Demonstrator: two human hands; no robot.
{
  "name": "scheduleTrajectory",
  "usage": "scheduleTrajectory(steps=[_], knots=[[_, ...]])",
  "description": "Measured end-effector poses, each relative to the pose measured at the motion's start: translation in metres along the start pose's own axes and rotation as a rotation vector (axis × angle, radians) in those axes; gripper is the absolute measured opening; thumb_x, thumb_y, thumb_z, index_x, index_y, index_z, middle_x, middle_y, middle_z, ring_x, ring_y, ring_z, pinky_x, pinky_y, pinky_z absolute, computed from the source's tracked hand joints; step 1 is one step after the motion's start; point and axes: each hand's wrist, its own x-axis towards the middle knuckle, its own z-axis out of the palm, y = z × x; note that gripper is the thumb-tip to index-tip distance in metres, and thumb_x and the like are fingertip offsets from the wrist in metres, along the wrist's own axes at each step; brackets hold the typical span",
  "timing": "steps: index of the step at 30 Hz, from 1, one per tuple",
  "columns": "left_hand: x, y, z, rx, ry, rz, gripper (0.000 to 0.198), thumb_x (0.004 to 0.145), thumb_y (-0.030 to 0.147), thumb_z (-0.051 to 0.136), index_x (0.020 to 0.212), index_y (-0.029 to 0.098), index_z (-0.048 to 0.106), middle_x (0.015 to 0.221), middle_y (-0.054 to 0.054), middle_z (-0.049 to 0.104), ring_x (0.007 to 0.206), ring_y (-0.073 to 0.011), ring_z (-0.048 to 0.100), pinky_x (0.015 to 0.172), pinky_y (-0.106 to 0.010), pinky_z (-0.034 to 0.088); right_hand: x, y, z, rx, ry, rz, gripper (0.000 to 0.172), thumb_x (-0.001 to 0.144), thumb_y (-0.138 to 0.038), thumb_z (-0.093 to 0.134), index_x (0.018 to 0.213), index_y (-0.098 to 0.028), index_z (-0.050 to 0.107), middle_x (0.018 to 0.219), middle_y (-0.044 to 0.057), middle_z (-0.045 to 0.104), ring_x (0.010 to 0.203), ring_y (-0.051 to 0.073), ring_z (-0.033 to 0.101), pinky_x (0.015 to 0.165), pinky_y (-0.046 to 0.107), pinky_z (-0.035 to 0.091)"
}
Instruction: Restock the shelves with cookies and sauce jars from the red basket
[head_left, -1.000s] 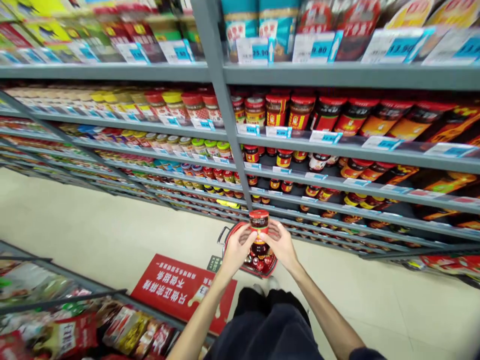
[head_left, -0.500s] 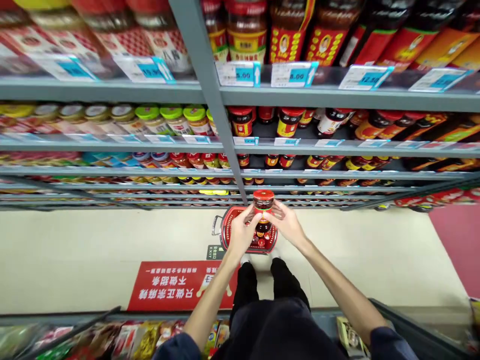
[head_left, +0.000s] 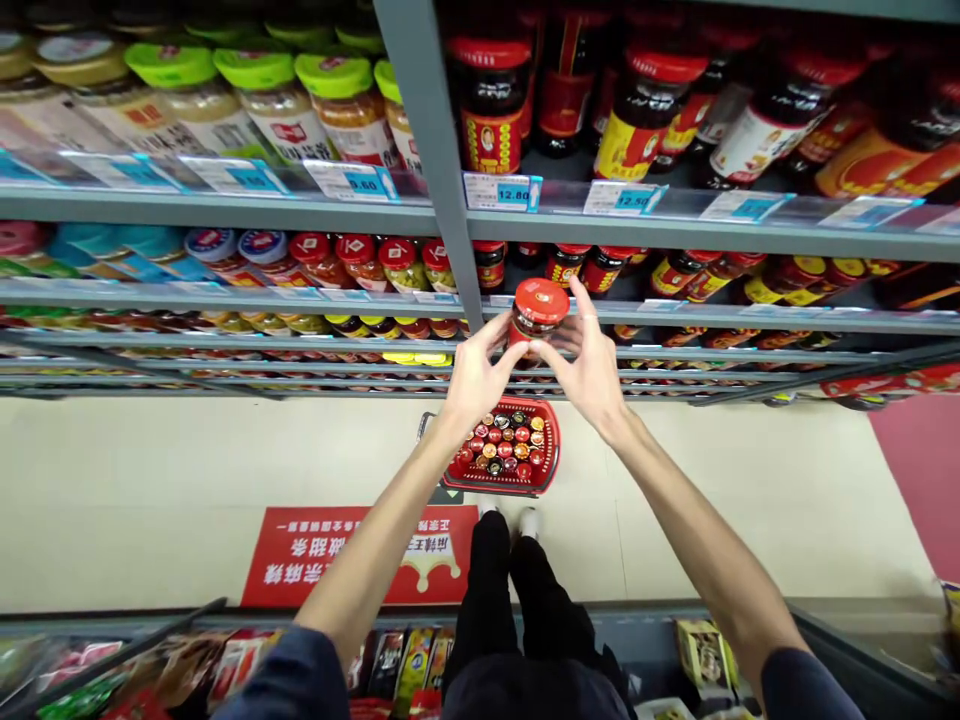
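A jar [head_left: 541, 303] with a red lid and dark contents is held upright in front of the shelves. My left hand [head_left: 481, 368] grips it from the left, thumb pressed to its front. On the other side my right hand [head_left: 583, 358] supports it, thumb also at the front and index finger raised beside the lid. Below on the floor stands a red shopping basket [head_left: 553, 450] filled with several jars, mostly red- and dark-lidded. Similar red-lidded jars [head_left: 568, 265] line the shelf right behind the held one.
Grey shelves [head_left: 675, 232] with jars and price tags span the front. A vertical post [head_left: 442, 150] divides them. A red floor sign [head_left: 360, 560] lies left of my feet. Behind me, a low shelf holds packaged goods [head_left: 412, 660].
Both hands have moved up and forward with the jar, from over the basket to shelf height. The view has shifted closer to the shelves, and the basket's contents now show.
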Motion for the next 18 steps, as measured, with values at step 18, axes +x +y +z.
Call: scheduleTrajectory(steps=[18], knots=[[0.061, -0.034, -0.020, 0.356, -0.123, 0.379, 0.060, 0.099, 0.045, 0.058, 0.154, 0.030, 0.039, 0.161, -0.014, 0.050, 0.154, -0.0315, 0.045, 0.124, -0.053, 0.041, 0.053, 0.039, 0.002, -0.302, 0.008, -0.429, 0.067, 0.107, -0.045, 0.044, 0.168, -0.034, 0.020, 0.174, -0.003, 0.032, 0.157, 0.020, 0.039, 0.132, 0.044, 0.039]])
